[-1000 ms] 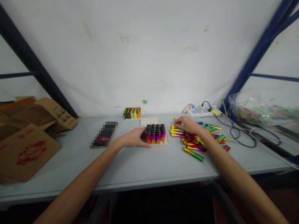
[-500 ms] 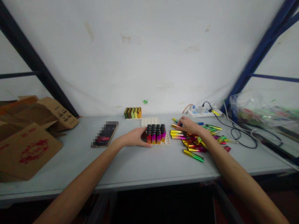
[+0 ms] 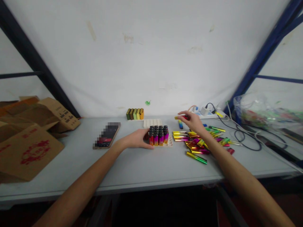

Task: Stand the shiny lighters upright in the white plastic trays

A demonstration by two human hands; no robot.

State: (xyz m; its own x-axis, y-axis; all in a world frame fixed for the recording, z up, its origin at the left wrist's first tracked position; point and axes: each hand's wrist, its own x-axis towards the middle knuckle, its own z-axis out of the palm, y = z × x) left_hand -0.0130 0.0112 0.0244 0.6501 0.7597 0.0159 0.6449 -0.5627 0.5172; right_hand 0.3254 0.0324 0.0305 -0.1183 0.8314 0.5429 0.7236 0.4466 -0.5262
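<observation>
Upright lighters (image 3: 161,138) with black tops and red, purple and yellow bodies stand in rows in a white holed tray (image 3: 169,143). My left hand (image 3: 137,138) is closed around the left side of this tray and its lighters, thumb along the front; its fingertips are partly hidden. Held between the fingers and thumb of my right hand (image 3: 193,121) is a yellow-and-red metallic lighter sleeve (image 3: 176,118), raised above the table. Below that hand lies a pile of shiny sleeves (image 3: 196,143) in yellow, red, purple and green. A blue-and-yellow one (image 3: 180,124) lies apart behind them.
Behind the lighters is a second white holed tray (image 3: 152,122), beside a block of green-to-orange lighters (image 3: 134,114). A phone (image 3: 107,135) lies to the left, near cardboard boxes (image 3: 35,151). A power strip (image 3: 208,112), cables and plastic bags (image 3: 258,110) occupy the right.
My right hand has risen from the back of the pile with the yellow-and-red sleeve, uncovering the blue-and-yellow one. My left hand stays in place at the tray.
</observation>
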